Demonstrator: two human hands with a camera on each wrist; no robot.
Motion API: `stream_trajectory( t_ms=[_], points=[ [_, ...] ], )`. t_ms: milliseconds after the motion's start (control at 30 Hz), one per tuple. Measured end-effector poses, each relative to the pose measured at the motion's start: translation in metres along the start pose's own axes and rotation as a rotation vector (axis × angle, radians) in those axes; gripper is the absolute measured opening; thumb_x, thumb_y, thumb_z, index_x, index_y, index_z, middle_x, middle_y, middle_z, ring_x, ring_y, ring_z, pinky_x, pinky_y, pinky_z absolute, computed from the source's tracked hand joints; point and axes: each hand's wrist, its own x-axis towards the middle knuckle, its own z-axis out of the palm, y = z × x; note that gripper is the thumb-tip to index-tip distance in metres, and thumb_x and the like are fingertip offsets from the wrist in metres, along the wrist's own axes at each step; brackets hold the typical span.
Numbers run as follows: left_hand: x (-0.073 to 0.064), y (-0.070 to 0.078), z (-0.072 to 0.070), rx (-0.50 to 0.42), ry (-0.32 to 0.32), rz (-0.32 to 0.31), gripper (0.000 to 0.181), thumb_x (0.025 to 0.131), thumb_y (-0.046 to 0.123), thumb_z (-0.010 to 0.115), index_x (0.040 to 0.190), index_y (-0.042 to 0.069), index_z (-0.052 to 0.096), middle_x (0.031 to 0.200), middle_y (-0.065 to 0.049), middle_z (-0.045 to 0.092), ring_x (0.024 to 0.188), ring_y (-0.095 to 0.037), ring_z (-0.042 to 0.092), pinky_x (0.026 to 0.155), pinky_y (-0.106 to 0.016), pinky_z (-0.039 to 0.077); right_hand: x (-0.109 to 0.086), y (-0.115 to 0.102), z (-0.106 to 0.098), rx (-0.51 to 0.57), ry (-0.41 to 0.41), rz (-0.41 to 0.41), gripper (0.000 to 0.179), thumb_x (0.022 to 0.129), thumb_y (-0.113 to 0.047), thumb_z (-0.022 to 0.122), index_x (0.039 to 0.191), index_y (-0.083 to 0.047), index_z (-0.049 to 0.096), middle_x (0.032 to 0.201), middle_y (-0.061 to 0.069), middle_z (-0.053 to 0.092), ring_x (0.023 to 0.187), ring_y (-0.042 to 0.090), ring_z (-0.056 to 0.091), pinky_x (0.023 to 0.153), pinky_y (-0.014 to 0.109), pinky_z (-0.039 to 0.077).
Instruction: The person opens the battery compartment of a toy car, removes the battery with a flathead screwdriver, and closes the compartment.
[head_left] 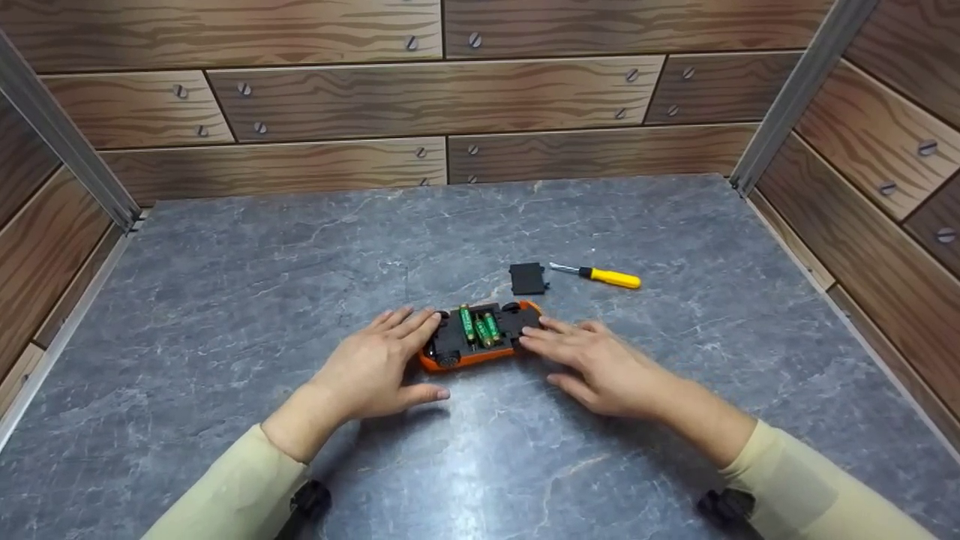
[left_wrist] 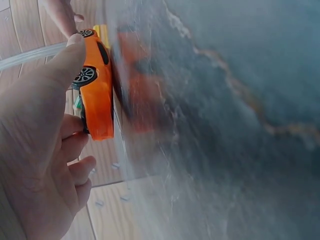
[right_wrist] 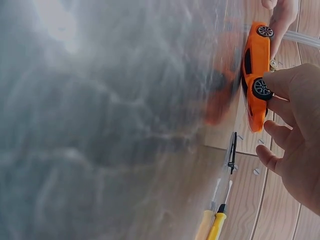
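Observation:
An orange toy car lies upside down on the grey table, its black underside facing up. Three green batteries show in the uncovered compartment in its middle; the leftmost sits a little higher than the others. My left hand rests its outstretched fingertips on the car's left end, the thumb spread apart in front. At the other end, my right hand touches the underside with its extended fingers. Both wrist views show the car's side, with its wheel near the left hand and another wheel beside the right fingers.
Behind the car lies a black battery cover. A screwdriver with a yellow handle is to the right of it, its tip toward the cover. Wood-patterned panels border the marbled table at the back and sides.

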Motion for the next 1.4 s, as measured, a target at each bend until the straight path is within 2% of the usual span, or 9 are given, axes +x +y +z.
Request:
stream_trajectory(
  t_ms=[600,767,967,1200,1333,1400],
  points=[
    [0.001,0.001,0.005,-0.031,0.016,-0.035,0.104,0.094,0.076,0.061,0.167,0.008,0.031,0.170,-0.012,0.034,0.156,-0.037,0.031,0.129,-0.048,0.022,-0.004,-0.005,0.001,0.005,-0.017,0.023,0.058,0.105,-0.024,0.066,0.160,-0.015,0.049,0.166,0.003,0.043,0.155,0.030,0.035,0.120,0.062,0.034],
    [0.001,0.003,0.006,-0.064,0.046,-0.067,0.104,0.093,0.076,0.063,0.167,0.009,0.032,0.170,-0.013,0.034,0.155,-0.037,0.033,0.127,-0.051,0.027,-0.002,-0.005,0.002,0.013,0.012,0.022,0.058,0.105,-0.023,0.067,0.160,-0.015,0.049,0.165,0.004,0.044,0.154,0.031,0.037,0.119,0.064,0.035],
    [0.006,0.006,0.007,-0.209,0.076,-0.160,0.105,0.091,0.072,0.070,0.168,0.013,0.031,0.172,-0.009,0.031,0.155,-0.035,0.033,0.122,-0.058,0.033,0.003,-0.005,-0.001,0.036,0.093,0.020,0.055,0.104,-0.019,0.067,0.157,-0.011,0.053,0.163,0.007,0.048,0.152,0.032,0.041,0.116,0.063,0.039],
    [0.013,0.005,0.011,-0.448,0.116,-0.228,0.111,0.085,0.065,0.081,0.168,0.013,0.029,0.171,-0.009,0.031,0.155,-0.032,0.034,0.125,-0.053,0.029,0.015,-0.004,-0.006,0.116,0.176,0.052,0.054,0.103,-0.021,0.069,0.154,-0.009,0.056,0.163,0.009,0.047,0.152,0.036,0.041,0.118,0.064,0.036],
    [0.016,0.004,0.015,-0.608,0.156,-0.252,0.114,0.080,0.057,0.089,0.168,0.013,0.031,0.169,-0.011,0.036,0.150,-0.033,0.042,0.125,-0.049,0.032,0.025,-0.002,-0.009,0.191,0.223,0.076,0.055,0.101,-0.022,0.074,0.152,-0.010,0.059,0.160,0.010,0.051,0.149,0.037,0.044,0.120,0.062,0.036],
    [0.017,0.003,0.018,-0.669,0.172,-0.258,0.114,0.079,0.054,0.092,0.168,0.014,0.033,0.165,-0.014,0.042,0.144,-0.033,0.050,0.122,-0.050,0.036,0.031,0.000,-0.010,0.231,0.240,0.084,0.055,0.100,-0.023,0.076,0.151,-0.010,0.060,0.158,0.011,0.054,0.148,0.036,0.047,0.121,0.059,0.036]
  ],
)
